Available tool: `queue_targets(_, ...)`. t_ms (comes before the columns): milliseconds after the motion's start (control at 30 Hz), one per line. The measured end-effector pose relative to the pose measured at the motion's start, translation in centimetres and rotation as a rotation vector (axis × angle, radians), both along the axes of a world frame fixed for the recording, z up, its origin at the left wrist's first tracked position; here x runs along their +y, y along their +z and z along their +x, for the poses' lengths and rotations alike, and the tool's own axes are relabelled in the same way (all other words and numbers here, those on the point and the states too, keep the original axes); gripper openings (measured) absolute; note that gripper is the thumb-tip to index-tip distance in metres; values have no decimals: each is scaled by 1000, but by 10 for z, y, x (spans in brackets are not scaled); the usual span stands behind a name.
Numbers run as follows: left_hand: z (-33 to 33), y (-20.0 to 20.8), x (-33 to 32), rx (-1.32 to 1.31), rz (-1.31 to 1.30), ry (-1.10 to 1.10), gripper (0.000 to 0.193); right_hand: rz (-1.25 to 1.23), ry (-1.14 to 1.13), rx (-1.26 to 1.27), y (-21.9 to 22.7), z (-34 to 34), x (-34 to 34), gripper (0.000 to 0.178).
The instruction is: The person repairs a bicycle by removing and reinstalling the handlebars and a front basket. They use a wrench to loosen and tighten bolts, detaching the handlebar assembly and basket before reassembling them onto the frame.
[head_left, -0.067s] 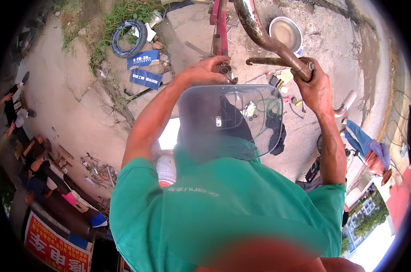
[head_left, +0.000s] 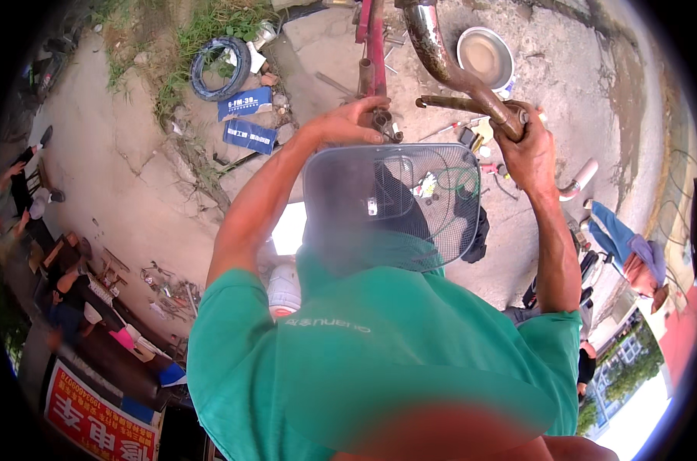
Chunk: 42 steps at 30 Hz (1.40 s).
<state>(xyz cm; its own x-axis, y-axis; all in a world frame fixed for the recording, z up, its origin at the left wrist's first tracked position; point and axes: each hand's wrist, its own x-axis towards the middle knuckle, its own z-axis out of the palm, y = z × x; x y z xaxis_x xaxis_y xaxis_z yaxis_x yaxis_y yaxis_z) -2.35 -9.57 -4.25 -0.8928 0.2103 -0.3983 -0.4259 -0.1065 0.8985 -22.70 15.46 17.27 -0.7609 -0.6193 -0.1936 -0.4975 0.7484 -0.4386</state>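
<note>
My left hand (head_left: 353, 121) is curled around the near end of a red metal frame (head_left: 375, 58), at a tube joint with worn metal. Its thumb and fingers lie on opposite sides of that joint. To the right, my right hand (head_left: 528, 150) is closed on the lower end of a rusty bent metal tube (head_left: 448, 65). A thinner rusty bar (head_left: 452, 102) runs left from the same end. Between my forearms, close to my chest, is a grey mesh basket (head_left: 394, 203), and ground items show through its mesh.
A metal basin (head_left: 485, 58) stands on the ground at far right. A tyre (head_left: 219, 69) and blue cardboard pieces (head_left: 248, 134) lie at left. Hand tools (head_left: 502, 175) lie beyond the basket. A white bucket (head_left: 284, 288) is by my left side. A person (head_left: 633, 253) is at right.
My right hand has shifted slightly down and left, and the upper part of the bent tube has swung a little to the right. My left hand stays at the frame joint.
</note>
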Motion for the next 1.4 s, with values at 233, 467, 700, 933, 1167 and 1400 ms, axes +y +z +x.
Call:
queue_targets(233, -11, 18, -1, -37, -195, -79, 109, -97, -384, -124, -53, 47, 35, 44)
queue_targets(467, 15, 5, 4, -113, 33, 101, 94, -268, -586, -171, -93, 67, 57, 49)
queue_targets(700, 13, -7, 15, -347, -56, 379, 43, -279, -582, -119, -105, 65, 57, 55)
queue_targets(933, -2, 6, 16, -395, -74, 299, 30, -207, -518, -101, -106, 66, 56, 54)
queue_targets(1167, -1, -6, 21, -435, -47, 368, 31, -123, -530, -225, -103, 60, 55, 53)
queue_targets(1400, 10, -3, 9, -387, -143, 349, 35, -141, -565, -239, -100, 56, 59, 53)
